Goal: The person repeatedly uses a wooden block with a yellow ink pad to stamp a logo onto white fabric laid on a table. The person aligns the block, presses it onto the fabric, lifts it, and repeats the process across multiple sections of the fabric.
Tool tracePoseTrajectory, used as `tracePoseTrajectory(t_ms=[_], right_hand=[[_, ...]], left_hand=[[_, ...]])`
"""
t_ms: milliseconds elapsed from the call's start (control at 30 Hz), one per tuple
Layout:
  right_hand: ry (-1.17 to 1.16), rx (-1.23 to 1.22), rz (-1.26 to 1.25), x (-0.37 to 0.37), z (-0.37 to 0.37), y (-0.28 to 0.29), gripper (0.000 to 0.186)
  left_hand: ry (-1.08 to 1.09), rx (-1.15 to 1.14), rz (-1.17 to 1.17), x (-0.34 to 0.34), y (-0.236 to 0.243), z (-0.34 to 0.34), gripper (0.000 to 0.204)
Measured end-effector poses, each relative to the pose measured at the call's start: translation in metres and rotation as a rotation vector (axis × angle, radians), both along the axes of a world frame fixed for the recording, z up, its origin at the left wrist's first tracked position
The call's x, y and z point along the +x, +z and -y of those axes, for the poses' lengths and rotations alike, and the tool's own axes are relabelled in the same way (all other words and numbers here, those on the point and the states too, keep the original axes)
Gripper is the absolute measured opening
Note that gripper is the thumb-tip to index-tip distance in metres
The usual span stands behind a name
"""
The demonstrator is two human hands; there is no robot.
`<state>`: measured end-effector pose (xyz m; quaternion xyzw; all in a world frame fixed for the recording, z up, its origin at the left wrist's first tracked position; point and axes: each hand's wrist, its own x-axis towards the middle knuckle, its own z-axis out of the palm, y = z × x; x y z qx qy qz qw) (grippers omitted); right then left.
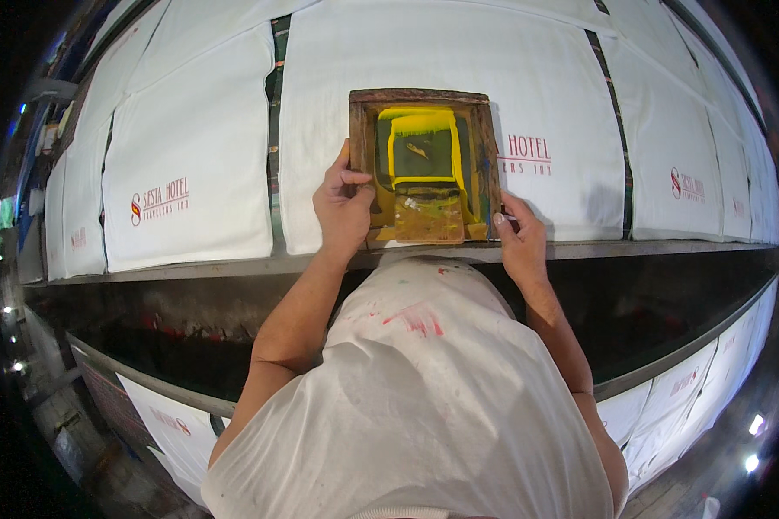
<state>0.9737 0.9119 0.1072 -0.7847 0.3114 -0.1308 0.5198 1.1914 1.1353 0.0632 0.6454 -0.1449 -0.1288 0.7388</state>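
A wooden-framed printing screen (pixel 360 130) with bright yellow ink and an olive middle lies on a white cloth (pixel 554 86) at the near edge of the table. A flat, ink-stained tan piece (pixel 428 225) rests in the screen's lower part. My left hand (pixel 344 203) grips the screen's left side, fingers on the frame. My right hand (pixel 517 229) holds its lower right side. The cloth shows red printing, partly hidden by the screen.
More white cloths (pixel 182 130) with small red prints lie side by side along the curved table, whose ledge (pixel 597 248) runs before me. A dark gap (pixel 657 303) lies below the ledge. Further printed cloths (pixel 683 389) lie on another table behind me, either side of my paint-stained shirt (pixel 407 372).
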Motion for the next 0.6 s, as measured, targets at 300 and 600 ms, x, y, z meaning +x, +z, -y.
tracePoseTrajectory(t_ms=[300,600], right_hand=[[0.022,0.012,-0.021,-0.004,0.004,-0.001,0.046],[0.487,-0.577,0.130,0.007,-0.006,0.045,0.047]], left_hand=[[0.008,0.086,0.081,0.003,-0.003,-0.001,0.013],[-0.003,-0.020,-0.035,0.006,-0.004,-0.001,0.023]])
